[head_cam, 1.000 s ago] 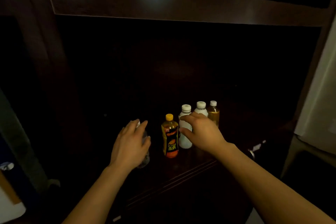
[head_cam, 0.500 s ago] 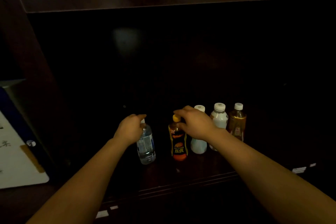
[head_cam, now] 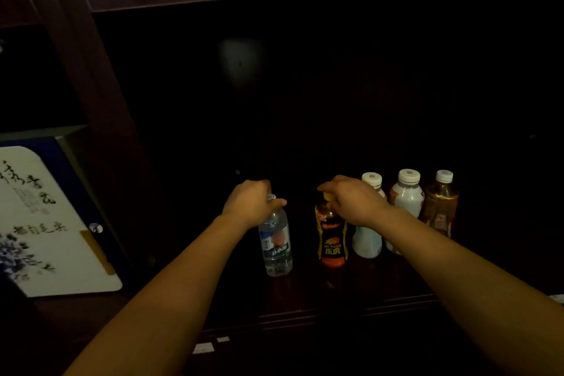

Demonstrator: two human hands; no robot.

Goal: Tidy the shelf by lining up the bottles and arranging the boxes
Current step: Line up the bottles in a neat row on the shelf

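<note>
Head view: my left grip (head_cam: 251, 203) curls round the top of the clear water bottle (head_cam: 276, 246), upright on the shelf (head_cam: 305, 296). My right grip (head_cam: 354, 201) pinches the cap of the orange bottle (head_cam: 332, 243) just right of it.

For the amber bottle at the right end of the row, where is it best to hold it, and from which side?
Probably at the neck just under its white cap, coming from above or from the right. The amber bottle stands upright with its cap free. The white bottle stands close on its left, and its right side looks open.
</note>
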